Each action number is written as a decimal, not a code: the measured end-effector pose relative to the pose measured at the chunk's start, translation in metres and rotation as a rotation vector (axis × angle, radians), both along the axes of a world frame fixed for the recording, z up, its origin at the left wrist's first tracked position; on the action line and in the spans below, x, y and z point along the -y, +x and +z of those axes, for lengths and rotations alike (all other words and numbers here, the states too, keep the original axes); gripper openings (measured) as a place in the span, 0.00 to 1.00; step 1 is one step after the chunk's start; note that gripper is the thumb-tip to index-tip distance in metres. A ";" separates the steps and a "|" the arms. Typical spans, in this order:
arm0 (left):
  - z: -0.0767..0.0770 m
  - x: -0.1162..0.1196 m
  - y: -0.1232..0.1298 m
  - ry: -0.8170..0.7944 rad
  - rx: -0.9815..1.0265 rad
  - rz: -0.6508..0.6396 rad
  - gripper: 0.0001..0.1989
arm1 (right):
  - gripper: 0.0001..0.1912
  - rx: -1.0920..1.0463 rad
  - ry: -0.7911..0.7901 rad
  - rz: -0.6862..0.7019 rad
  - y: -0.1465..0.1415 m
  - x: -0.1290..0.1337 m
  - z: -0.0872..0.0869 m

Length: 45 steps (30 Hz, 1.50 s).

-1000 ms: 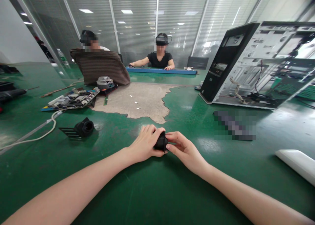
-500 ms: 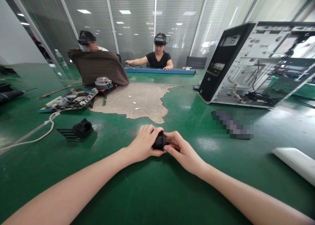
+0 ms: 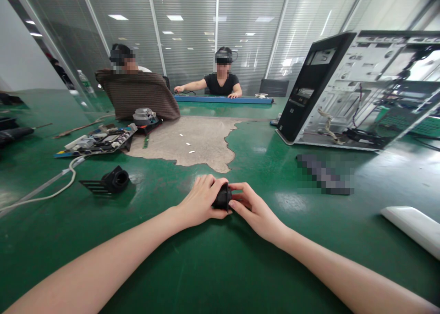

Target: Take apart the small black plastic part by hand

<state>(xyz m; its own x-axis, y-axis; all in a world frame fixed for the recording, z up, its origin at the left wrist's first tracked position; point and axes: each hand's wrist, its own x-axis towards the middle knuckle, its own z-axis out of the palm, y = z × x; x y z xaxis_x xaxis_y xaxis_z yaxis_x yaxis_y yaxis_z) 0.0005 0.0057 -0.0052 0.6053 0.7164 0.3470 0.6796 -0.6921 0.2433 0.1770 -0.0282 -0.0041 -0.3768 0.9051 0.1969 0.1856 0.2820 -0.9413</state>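
Between my hands is a small black plastic part (image 3: 223,198) with a flat rim on its right side; its exact kind I cannot make out. My left hand (image 3: 200,201) wraps around its left side, thumb on top. From the right, the fingertips of my right hand (image 3: 258,212) pinch at the rim. What lies inside that pinch is partly hidden by the fingers. A black piece with a round opening and a slatted plate (image 3: 113,181) rests on the green table (image 3: 178,268) to the left.
An open computer case (image 3: 312,87) stands at the right. On the left lie a circuit board (image 3: 103,140) and a pale cable (image 3: 65,185). A bare patch (image 3: 199,140) marks the tabletop. A white object (image 3: 412,227) lies at the right edge. Two people sit across, one behind a brown cloth-covered object (image 3: 137,94).
My hands and the black part stay almost in place, with only a tiny shift of the right fingers. The hand of the person across has moved slightly left.
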 end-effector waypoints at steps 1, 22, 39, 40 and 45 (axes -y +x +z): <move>0.000 0.000 0.000 0.000 -0.004 0.001 0.30 | 0.14 0.001 0.010 0.009 0.001 0.000 -0.001; 0.002 0.001 -0.001 -0.011 -0.007 -0.014 0.30 | 0.11 -0.051 -0.013 0.040 0.001 0.000 0.001; 0.001 0.001 -0.001 -0.006 -0.004 -0.009 0.31 | 0.11 -0.024 0.040 0.035 0.002 0.000 -0.001; 0.001 0.001 -0.001 -0.008 -0.004 -0.011 0.31 | 0.10 -0.029 0.045 0.028 0.002 0.000 -0.002; 0.001 0.001 0.000 0.000 -0.005 -0.004 0.30 | 0.08 -0.045 0.020 0.001 0.001 0.000 -0.003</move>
